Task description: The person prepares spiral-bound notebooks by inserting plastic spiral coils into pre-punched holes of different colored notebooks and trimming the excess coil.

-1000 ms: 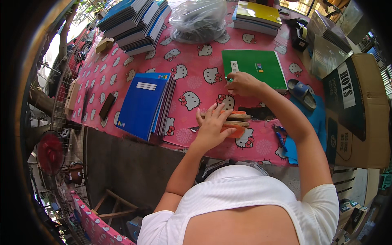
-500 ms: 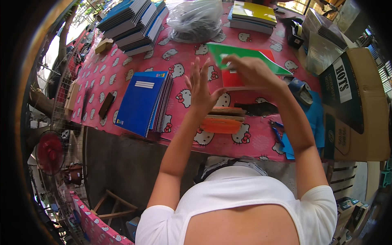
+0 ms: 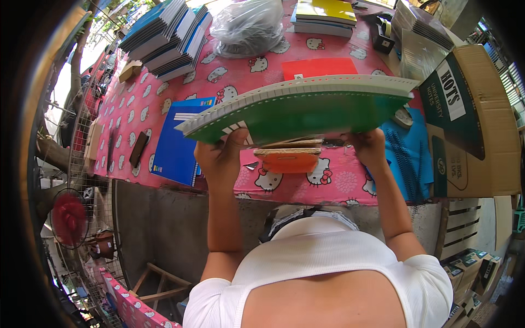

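Green notebook [image 3: 306,117]: in the head view, held up off the table [image 3: 345,180], broad cover toward the person, punched edge uppermost, the whole bowed and its left end lower than its right
Left hand [image 3: 219,158]: closed on the lower left corner, thumb pressed to the cover near the white label, the other fingers mostly hidden, so their exact curl cannot be told
Right hand [image 3: 367,146]: closed at the lower right edge, cover just above the fingers; how far they wrap behind is hidden
Wide grip: 1 hand near each end, probably to support a long, flexible thing and stop the pages fanning apart
Punched edge up: the grip along the lower side leaves the holes uncovered, perhaps to let the pages line up
Orange block [image 3: 287,162]: on the table below the notebook, between the 2 forearms, touched by neither hand, likely set there for easy reach
Red notebook [image 3: 320,66]: flat on the table beyond the raised green cover, partly hidden by it
Blue notebook [image 3: 183,147]: lying left of the left hand, apparently set aside to leave the middle free
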{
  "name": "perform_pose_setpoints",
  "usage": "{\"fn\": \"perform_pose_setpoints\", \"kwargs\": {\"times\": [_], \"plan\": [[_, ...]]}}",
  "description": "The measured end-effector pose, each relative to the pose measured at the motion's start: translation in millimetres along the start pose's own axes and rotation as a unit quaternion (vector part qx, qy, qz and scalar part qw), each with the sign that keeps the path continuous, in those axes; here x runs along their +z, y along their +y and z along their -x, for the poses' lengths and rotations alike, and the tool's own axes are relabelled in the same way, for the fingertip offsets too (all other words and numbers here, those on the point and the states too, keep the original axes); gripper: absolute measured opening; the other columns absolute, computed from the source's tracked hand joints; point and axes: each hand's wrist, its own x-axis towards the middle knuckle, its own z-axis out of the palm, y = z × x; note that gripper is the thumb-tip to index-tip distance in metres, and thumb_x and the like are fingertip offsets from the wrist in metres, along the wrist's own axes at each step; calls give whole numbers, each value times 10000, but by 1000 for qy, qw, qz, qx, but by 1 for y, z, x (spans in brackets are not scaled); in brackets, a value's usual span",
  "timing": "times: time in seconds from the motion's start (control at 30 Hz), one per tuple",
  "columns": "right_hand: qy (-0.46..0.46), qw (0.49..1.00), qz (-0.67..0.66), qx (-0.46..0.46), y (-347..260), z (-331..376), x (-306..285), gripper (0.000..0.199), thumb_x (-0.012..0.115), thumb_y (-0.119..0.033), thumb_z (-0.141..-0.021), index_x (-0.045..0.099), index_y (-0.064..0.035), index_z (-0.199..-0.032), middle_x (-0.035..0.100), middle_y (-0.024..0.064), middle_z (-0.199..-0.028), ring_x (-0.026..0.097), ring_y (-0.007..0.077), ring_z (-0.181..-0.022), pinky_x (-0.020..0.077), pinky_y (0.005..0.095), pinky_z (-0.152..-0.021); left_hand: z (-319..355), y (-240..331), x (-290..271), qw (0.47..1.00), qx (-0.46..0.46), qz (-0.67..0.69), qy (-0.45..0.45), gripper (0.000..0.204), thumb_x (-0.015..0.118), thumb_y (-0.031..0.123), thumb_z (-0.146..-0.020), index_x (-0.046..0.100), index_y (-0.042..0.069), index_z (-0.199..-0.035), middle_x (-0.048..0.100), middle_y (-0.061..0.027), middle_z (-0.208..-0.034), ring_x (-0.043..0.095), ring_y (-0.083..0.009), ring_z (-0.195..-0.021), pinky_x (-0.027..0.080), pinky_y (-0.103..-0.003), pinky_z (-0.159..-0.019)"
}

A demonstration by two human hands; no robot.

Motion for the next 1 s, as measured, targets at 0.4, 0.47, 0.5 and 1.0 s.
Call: {"fn": "perform_pose_setpoints", "kwargs": {"times": [0.4, 0.47, 0.5, 1.0], "plan": [[-31, 999, 36, 20, 59, 23, 8, 502, 686, 57, -746, 415, -52, -1154, 528, 51, -1025, 557, 176, -1011, 458, 312, -867, 51, -117, -12, 996, -89, -8, -3, 705, 747, -46, -714, 345, 21, -1289, 505, -89, -1165, 481, -200, -1103, 427, -299, -915], [-21, 998, 60, 31, 57, 27, 14, 495, 675, 73, -749, 412, -52, -1150, 518, 53, -1044, 536, 160, -1029, 452, 309, -868, 52, -126, -8, 995, -102, 17, -16, 716, 746, -22, -720, 324, 15, -1297, 511, -80, -1121, 486, -174, -1062, 412, -302, -916], [-17, 996, 83, 34, 52, 23, 19, 488, 664, 88, -753, 409, -51, -1146, 507, 56, -1063, 515, 145, -1046, 445, 305, -869, 50, -125, -4, 993, -108, 41, -23, 728, 745, 2, -727, 303, 10, -1305, 517, -70, -1077, 491, -148, -1021, 397, -305, -917], [165, 746, 629, 139, 51, 58, -121, 214, 770, -115, -666, 637, -57, -823, 607, 121, -873, 597, 300, -871, 481, 380, -763, 33, -10, 103, 905, 206, -271, -257, 364, 701, 225, -792, 647, 123, -1137, 675, -10, -907, 604, -172, -817, 341, -395, -970]]}}
